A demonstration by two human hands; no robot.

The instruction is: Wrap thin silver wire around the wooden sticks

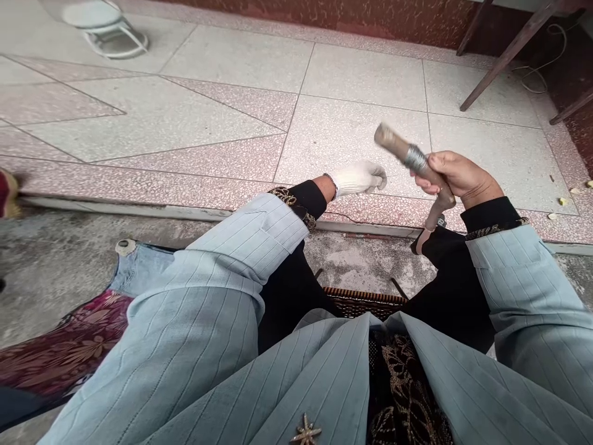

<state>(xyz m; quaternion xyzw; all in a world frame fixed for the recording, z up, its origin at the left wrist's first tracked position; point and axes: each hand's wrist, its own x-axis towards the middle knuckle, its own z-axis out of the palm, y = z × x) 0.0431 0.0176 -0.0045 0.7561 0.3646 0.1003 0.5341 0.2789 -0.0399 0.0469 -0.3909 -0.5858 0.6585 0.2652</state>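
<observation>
My right hand (pixel 458 178) is bare and closed around a wooden handle (pixel 407 157) with a metal wire band wound near its upper end. The handle tilts up to the left, and its lower end pokes out below my fist. My left hand (pixel 359 178) wears a white knitted glove and reaches forward over the tiled floor, just left of the handle without touching it. Its fingers curl downward and I cannot see anything in them. Both arms are in light blue striped sleeves over black cuffs.
A tiled terrazzo floor (pixel 241 123) lies ahead, one step above a rough concrete strip (pixel 365 262). A woven basket rim (pixel 365 303) shows between my knees. Patterned cloth (pixel 69 346) lies at left. A white stand (pixel 111 31) is far left, wooden furniture legs (pixel 504 55) far right.
</observation>
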